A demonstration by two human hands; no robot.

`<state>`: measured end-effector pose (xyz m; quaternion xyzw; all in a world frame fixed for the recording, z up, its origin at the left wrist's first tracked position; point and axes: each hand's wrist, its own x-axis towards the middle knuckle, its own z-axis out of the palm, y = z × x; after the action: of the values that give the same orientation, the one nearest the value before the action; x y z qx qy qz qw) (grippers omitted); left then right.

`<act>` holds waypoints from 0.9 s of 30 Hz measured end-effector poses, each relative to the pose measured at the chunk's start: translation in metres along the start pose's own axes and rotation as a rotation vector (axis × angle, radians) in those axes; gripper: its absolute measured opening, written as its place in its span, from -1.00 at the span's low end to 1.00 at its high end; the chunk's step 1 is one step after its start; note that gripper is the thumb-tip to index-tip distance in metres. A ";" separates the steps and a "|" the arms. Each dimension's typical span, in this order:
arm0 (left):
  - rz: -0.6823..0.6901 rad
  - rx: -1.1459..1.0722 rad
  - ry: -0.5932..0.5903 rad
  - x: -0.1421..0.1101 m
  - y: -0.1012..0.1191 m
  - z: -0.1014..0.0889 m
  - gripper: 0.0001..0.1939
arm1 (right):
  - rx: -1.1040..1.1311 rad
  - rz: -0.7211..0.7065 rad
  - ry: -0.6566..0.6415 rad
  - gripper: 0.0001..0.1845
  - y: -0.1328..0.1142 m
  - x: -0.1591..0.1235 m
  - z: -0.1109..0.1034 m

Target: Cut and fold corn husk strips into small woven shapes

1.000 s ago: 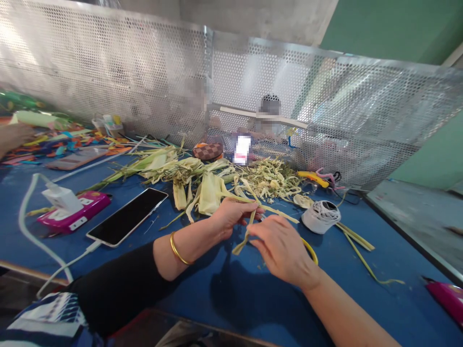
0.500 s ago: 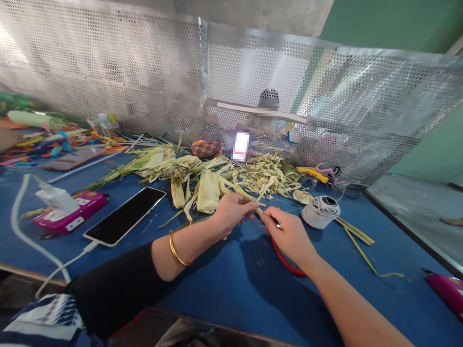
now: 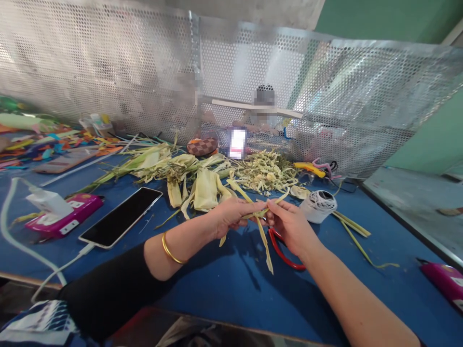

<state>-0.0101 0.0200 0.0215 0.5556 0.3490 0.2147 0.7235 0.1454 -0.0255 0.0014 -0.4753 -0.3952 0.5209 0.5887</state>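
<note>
Pale green corn husk strips (image 3: pixel 265 246) cross between my two hands, some ends sticking up and one hanging toward me. My left hand (image 3: pixel 231 216) is closed on them, its thumb laid along the strips. The fingertips of my right hand (image 3: pixel 291 224) pinch the same strips just to the right, almost touching the left thumb. Partly under my right hand, a red-handled tool (image 3: pixel 284 255) lies on the table; its other end is hidden. Behind my right wrist stands a spool of white thread (image 3: pixel 319 208). Wider corn husks (image 3: pixel 205 190) lie just beyond my left hand.
A heap of shredded husk (image 3: pixel 266 172) lies at the back. Left are a phone (image 3: pixel 121 217) on a charging cable and a pink power strip (image 3: pixel 65 216). Loose stalks (image 3: pixel 352 225) lie at right. A perforated metal screen (image 3: pixel 249 62) borders the table; a blurred person sits behind it.
My hands have turned the husk strips, so one long end now hangs down toward me. My right hand has shifted slightly right and up. The view has moved a little.
</note>
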 end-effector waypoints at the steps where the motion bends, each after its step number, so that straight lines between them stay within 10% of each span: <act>1: 0.004 0.018 0.020 0.000 -0.001 0.002 -0.56 | -0.004 -0.001 0.005 -0.61 0.001 -0.001 0.002; 12: -0.004 0.199 0.118 0.002 -0.003 0.005 -0.81 | -0.063 -0.112 0.153 -0.58 0.005 0.001 0.000; 16: 0.009 0.222 0.090 0.001 -0.001 0.002 -0.77 | -0.529 -0.066 0.102 -0.47 -0.007 0.001 -0.013; 20: 0.048 0.297 0.091 -0.002 0.001 0.002 -0.71 | -0.911 -0.403 0.220 -0.49 -0.023 -0.005 -0.017; 23: 0.086 0.391 0.079 -0.004 -0.002 0.006 -0.66 | -0.851 -0.493 0.046 -0.75 -0.023 -0.009 -0.010; 27: 0.129 0.514 0.014 -0.005 -0.010 0.012 -0.64 | -0.653 -0.260 -0.154 -0.78 -0.011 -0.009 0.001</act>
<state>-0.0052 0.0062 0.0152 0.7407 0.3609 0.1685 0.5410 0.1453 -0.0347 0.0131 -0.5436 -0.6411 0.3221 0.4356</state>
